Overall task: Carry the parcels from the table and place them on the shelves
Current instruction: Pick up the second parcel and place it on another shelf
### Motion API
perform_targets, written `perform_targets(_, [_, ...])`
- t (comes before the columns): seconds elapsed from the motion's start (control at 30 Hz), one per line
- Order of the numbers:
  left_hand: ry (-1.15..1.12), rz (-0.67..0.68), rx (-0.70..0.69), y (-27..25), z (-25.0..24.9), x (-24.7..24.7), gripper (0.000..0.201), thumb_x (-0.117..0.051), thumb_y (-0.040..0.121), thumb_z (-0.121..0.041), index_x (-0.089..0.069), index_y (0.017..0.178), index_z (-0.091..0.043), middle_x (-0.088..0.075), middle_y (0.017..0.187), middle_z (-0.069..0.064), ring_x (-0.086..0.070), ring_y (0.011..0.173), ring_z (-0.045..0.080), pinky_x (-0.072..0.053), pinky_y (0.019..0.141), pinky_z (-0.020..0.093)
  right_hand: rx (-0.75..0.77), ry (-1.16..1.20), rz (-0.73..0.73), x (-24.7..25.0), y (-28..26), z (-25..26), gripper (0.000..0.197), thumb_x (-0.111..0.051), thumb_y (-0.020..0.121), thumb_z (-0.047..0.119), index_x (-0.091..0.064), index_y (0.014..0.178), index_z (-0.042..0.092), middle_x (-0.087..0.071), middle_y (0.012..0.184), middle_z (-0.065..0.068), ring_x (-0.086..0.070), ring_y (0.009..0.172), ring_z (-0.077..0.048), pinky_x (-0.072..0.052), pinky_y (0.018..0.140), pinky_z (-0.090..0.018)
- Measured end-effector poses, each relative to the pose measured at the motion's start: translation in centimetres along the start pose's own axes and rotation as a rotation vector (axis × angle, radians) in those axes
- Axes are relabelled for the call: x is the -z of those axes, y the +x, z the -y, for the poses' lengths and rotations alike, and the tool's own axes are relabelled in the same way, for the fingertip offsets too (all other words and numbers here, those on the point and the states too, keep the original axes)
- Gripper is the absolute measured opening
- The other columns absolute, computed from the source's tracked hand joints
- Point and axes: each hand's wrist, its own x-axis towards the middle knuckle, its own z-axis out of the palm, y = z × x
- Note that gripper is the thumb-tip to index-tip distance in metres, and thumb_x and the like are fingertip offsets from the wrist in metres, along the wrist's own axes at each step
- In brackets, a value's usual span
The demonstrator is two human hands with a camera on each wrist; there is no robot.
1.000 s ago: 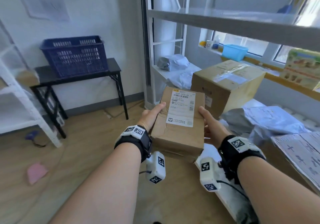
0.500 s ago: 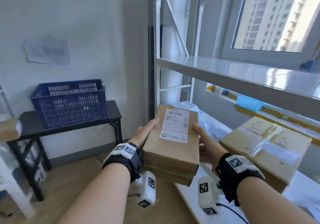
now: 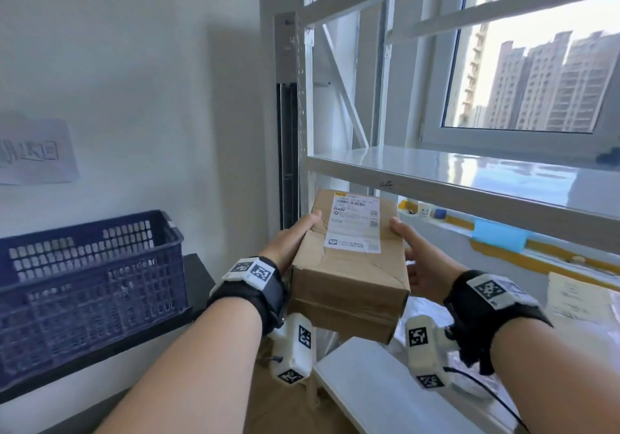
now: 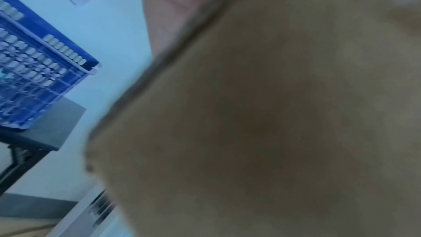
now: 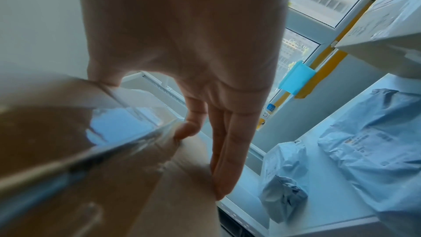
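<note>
My left hand (image 3: 289, 244) and right hand (image 3: 417, 266) clamp the box (image 3: 349, 266) between them, thumbs hooked over its top edges. My right fingers (image 5: 230, 150) lie straight along its side. The box hangs in the air, its far end close below the front lip of the shelf (image 3: 469, 182), by the corner post (image 3: 303, 132). A lower shelf (image 3: 372, 380) lies beneath, with bags (image 5: 376, 141) farther along it. Off to my left, a basket (image 3: 84, 282) sits on a table (image 3: 199, 279).

1 cardboard box (image 3: 349, 276), 1 L hand (image 3: 288, 246), 1 R hand (image 3: 419, 262), 1 blue basket (image 3: 84, 282)
</note>
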Motion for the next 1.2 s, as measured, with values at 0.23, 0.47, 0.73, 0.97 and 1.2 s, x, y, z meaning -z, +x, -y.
perform_targets(0.23, [-0.01, 0.116, -0.066, 7.8, -4.4, 4.0, 0.049, -0.06, 0.084, -0.055, -0.062, 0.045, -0.026, -0.057, 0.048, -0.009, -0.057, 0.039, 0.004, -0.043, 0.056, 0.022, 0.025, 0.019, -0.122, -2.3, 5.1, 5.2, 0.11, -0.061, 0.06, 0.08, -0.055, 0.134, -0.001, -0.072, 0.11, -0.026, -0.07, 0.099, -0.037, -0.057, 0.087, -0.043])
perform_targets(0.47, [0.04, 0.234, -0.212, 14.4, -9.2, 4.0, 0.045, -0.041, 0.103, -0.037, -0.053, 0.062, -0.021, -0.063, 0.056, -0.01, -0.059, 0.047, 0.003, -0.044, 0.043, 0.01, 0.091, 0.009, -0.258, -1.7, 10.4, 10.7, 0.108, -0.055, 0.063, 0.082, -0.052, 0.137, 0.004, -0.07, 0.104, -0.023, -0.068, 0.083, -0.034, -0.058, 0.08, -0.04])
perform_targets(0.73, [0.122, 0.323, -0.324, 22.0, -17.8, 2.1, 0.037, -0.041, 0.101, -0.039, -0.053, 0.071, -0.02, -0.062, 0.043, -0.006, -0.058, 0.033, 0.005, -0.041, 0.037, 0.006, 0.182, 0.051, -0.341, 2.7, 15.7, 19.0, 0.097, -0.053, 0.068, 0.079, -0.05, 0.13, 0.004, -0.065, 0.116, -0.026, -0.068, 0.091, -0.035, -0.057, 0.079, -0.04])
perform_targets(0.97, [0.071, 0.348, -0.316, 30.5, -21.6, -0.6, 0.031, -0.059, 0.077, -0.053, -0.07, 0.06, -0.029, -0.066, 0.079, -0.002, -0.055, 0.081, 0.019, -0.042, 0.074, 0.026, 0.231, 0.024, -0.458, 7.0, 19.3, 23.8, 0.095, -0.059, 0.066, 0.077, -0.047, 0.128, 0.006, -0.064, 0.121, -0.026, -0.068, 0.104, -0.039, -0.053, 0.094, -0.051])
perform_targets(1.2, [0.233, 0.394, -0.252, 34.4, -23.1, -4.1, 0.059, -0.053, 0.07, -0.069, -0.072, 0.105, -0.026, -0.073, 0.107, 0.003, -0.064, 0.105, 0.025, -0.045, 0.095, 0.035, 0.234, 0.029, -0.604, 9.7, 20.8, 24.9, 0.083, -0.059, 0.072, 0.07, -0.047, 0.123, 0.005, -0.067, 0.111, -0.027, -0.071, 0.093, -0.037, -0.058, 0.082, -0.043])
